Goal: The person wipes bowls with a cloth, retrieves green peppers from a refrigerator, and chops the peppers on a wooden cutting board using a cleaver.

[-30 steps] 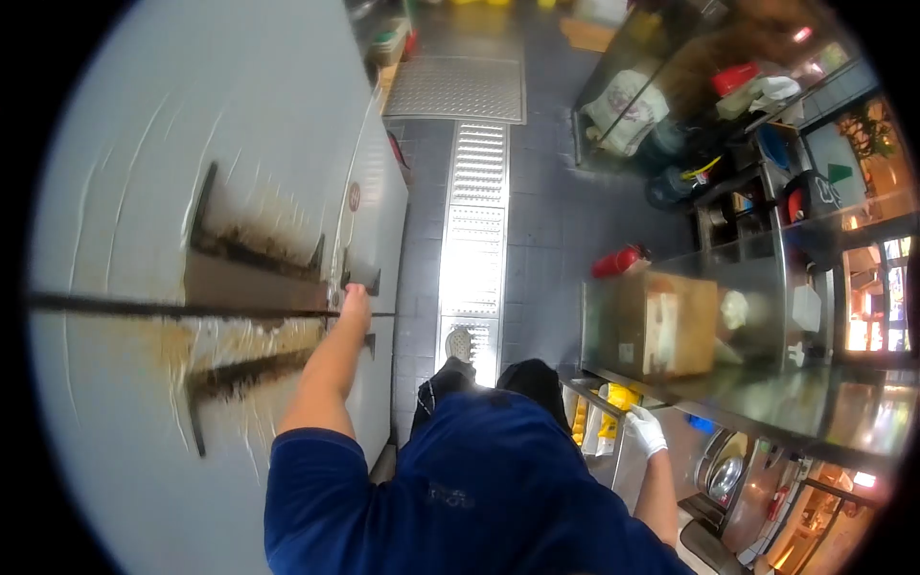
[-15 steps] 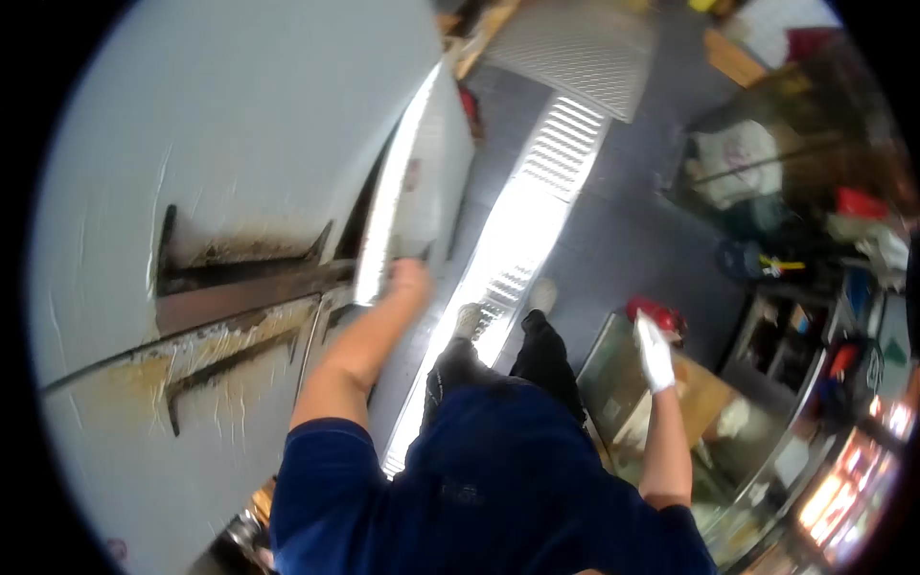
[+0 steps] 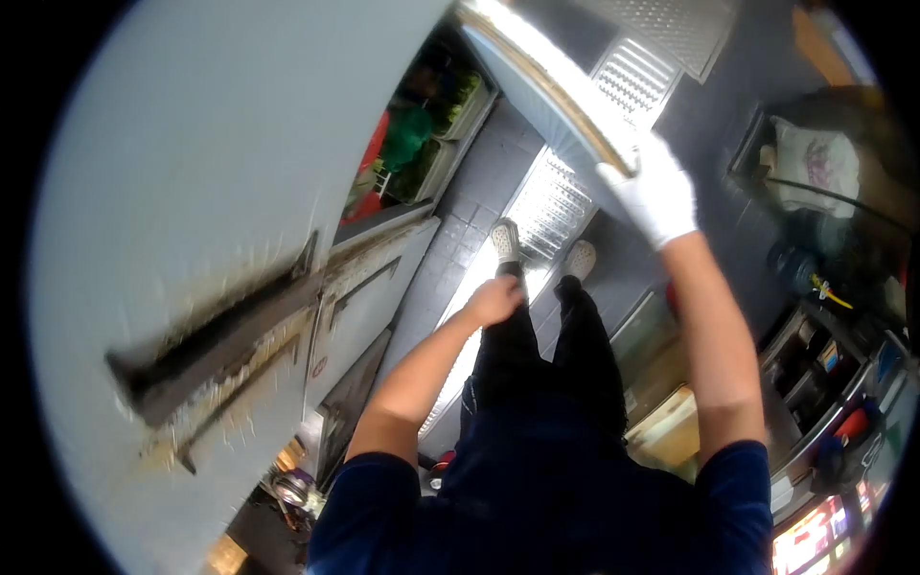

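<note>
My right hand (image 3: 659,192), in a white glove, grips the free edge of the open refrigerator door (image 3: 561,91). The door is swung outward over the floor. My left hand (image 3: 495,300) is bare and hangs low in front of my legs, with its fingers loosely curled and no object visible in it. Behind the door, the refrigerator compartment (image 3: 407,139) shows green and red bundles. Light-coloured bins (image 3: 460,105) with leafy greens stand inside it. A lower door (image 3: 369,287) with a dark, worn handle is below the opening.
A large grey refrigerator front (image 3: 220,153) with a rusty handle (image 3: 220,335) fills the left side. A shiny metal grate (image 3: 556,192) runs along the dark floor under my feet. At right are a white bag (image 3: 815,168) and a cluttered shelf unit (image 3: 800,355).
The door has swung wide open, revealing the inside. My left hand has let go of it and moved down to the right. My right hand has moved up and taken its edge.
</note>
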Tool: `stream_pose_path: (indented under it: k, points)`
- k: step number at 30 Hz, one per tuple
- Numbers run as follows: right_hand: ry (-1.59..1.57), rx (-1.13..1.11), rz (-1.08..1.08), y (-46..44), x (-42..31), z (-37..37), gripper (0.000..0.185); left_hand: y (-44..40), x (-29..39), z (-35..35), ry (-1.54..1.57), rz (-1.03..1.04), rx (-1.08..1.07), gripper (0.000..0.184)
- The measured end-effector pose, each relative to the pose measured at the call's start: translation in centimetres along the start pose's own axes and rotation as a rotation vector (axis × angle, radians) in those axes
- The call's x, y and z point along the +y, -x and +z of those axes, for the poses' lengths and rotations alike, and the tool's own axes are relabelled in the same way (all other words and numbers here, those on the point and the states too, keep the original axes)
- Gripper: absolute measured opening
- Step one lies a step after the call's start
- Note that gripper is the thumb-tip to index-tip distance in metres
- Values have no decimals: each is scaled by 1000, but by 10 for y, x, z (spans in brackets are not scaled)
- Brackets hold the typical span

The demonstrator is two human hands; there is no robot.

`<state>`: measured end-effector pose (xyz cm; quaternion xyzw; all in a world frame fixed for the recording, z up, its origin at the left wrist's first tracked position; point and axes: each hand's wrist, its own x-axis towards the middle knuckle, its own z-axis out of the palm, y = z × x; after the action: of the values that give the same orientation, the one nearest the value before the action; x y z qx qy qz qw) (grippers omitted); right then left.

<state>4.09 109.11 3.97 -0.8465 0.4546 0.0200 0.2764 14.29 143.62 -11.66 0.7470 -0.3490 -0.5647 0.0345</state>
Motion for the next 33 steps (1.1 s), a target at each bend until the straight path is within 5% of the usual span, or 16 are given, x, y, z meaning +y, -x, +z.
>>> stream_pose_path:
  k: [2, 4, 8, 12, 14, 17, 19, 22, 26, 32, 33]
  points:
    - [109, 22, -63, -27, 28, -5, 88, -66, -100, 5, 644, -68, 159, 30]
    - [134, 104, -173, -49, 54, -10, 86, -107, -127, -28, 1153, -341, 319, 31]
    - [97, 94, -182, -84, 87, -25, 85, -210, -145, -97, 1472, -498, 473, 39]
    - [297, 90, -160, -106, 92, -39, 88, -331, -160, -142, 1777, -351, 628, 39]
    - [162, -77, -112, -122, 67, -50, 100, -371, -141, -171, 1726, -291, 841, 41]
    - [300, 61, -318, -132, 84, -42, 92, -412, -119, -215, 970, -363, 1227, 60]
    - [-1363, -604, 242, -152, 88, -44, 75, -448, -134, -249, 463, -473, 1111, 73]
    - [-2070, -1045, 423, -173, 138, -63, 56, -543, -178, -296, 163, -516, 869, 81]
    - [-2067, -1136, 361, -178, 146, -56, 58, -550, -151, -335, 91, -542, 696, 76]
    - [-2130, -1078, 467, -167, 109, -50, 62, -486, -139, -327, 287, -524, 719, 71]
    - [-1783, -959, 263, -163, 110, -50, 67, -470, -138, -315, 324, -519, 746, 70]
